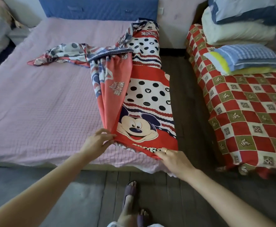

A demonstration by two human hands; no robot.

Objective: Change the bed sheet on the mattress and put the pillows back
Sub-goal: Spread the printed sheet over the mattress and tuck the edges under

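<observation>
Both hands pinch the sheet's (143,95) near hem: left hand (98,141) on the bunched folds, right hand (173,159) at the mattress (35,99) corner, likely to pull it flat. Sheet covers only the mattress's right strip. Pillows (238,30) stacked on the sofa beside it.

The bed sheet (143,95) carries white lettering on its red bands: near the headboard edge of the mattress (35,95), beside the polka-dot panel, and at the foot edge. None of it can be read.
</observation>
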